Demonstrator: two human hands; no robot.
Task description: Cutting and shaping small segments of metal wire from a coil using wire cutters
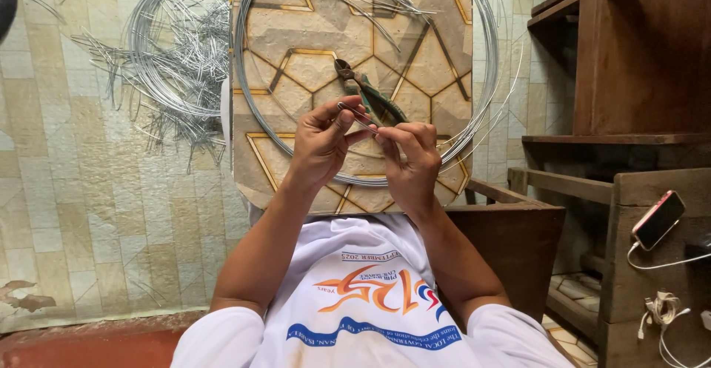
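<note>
Over the patterned board (296, 42), left hand (320, 142) and right hand (411, 157) pinch a short wire piece (358, 115) just beside the pliers (366, 90); its springy end could slip and prick fingertips, I reckon.

Two hands (366, 142), one pair of pliers (368, 90), one board (311, 49), one phone (658, 219), two wire rings (485, 79), too many cut wire bits (185, 127) to count.
</note>
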